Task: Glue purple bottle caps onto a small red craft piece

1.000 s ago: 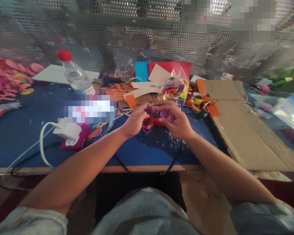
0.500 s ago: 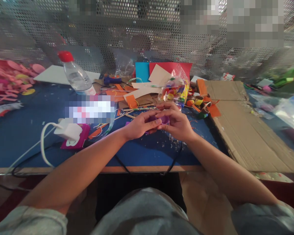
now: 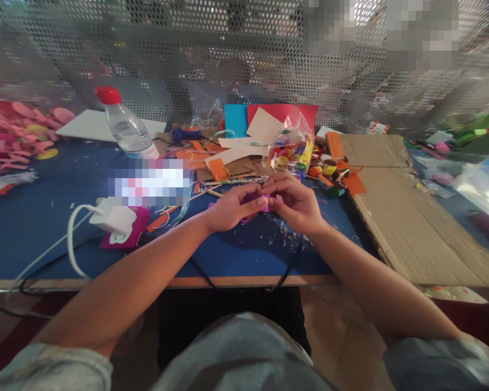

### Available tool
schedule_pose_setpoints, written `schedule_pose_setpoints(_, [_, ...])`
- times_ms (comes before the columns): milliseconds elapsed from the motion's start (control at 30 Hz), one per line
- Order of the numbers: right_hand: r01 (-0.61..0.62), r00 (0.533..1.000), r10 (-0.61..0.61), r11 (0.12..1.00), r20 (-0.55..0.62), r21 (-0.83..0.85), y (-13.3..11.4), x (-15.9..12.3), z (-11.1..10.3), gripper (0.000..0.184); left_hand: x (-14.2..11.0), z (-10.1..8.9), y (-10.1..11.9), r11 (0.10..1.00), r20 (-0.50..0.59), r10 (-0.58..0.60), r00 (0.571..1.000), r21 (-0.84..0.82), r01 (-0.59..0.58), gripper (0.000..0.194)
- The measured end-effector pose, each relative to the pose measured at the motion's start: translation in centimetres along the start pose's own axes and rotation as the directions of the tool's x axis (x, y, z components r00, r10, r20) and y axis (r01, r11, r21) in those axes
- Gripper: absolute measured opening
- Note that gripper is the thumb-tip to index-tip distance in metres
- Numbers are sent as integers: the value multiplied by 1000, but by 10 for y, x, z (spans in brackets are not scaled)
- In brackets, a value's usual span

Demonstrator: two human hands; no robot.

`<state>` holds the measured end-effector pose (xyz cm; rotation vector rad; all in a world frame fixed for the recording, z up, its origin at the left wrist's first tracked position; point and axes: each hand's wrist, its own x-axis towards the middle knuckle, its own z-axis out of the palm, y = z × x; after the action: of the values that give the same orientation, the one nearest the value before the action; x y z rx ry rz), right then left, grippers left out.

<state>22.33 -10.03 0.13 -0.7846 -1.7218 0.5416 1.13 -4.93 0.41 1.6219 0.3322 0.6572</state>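
Observation:
Over the middle of the blue tabletop [image 3: 228, 255], my two hands meet around a small purple-pink piece [image 3: 265, 203], thin like paper or foam; its exact kind is too small to tell. My left hand [image 3: 232, 209] is closed, its thumb and fingertips pinching the piece from the left. From the other side my right hand [image 3: 297, 203] grips it too, with bent fingers and the thumb pressed near the left thumb. More purple shows beneath the left fingers, mostly covered by them. White scraps [image 3: 283, 228] lie scattered on the table below.
A red-capped bottle [image 3: 128, 125], a white charger [image 3: 113, 217] on a magenta socket block and cables are at left. Behind the hands lie orange scraps [image 3: 218, 168], coloured cards [image 3: 283, 114] and a plastic bag of colourful pieces [image 3: 291, 149]. Flat cardboard [image 3: 415, 222] covers the right side.
My fingers have shifted around the purple-pink piece, and its lighter pink part now shows between the two thumbs. The right thumb has bent inward. Both forearms stay nearly in place.

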Motion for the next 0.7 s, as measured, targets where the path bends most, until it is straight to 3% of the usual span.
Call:
schedule_pose_setpoints(333, [-3, 992, 4, 1000, -128, 9, 2, -1, 2, 20, 2, 0, -1, 998, 20, 0, 1000, 64, -1, 56])
schedule_pose_setpoints(533, [-69, 979, 68, 998, -190, 3, 0, 0, 4, 25, 3, 0, -7, 997, -29, 7, 1000, 73, -5, 55])
schedule_pose_setpoints(700, [-52, 981, 44, 998, -189, -40, 0, 1, 3, 23, 3, 1, -8, 999, -53, 4, 999, 54, -1, 53])
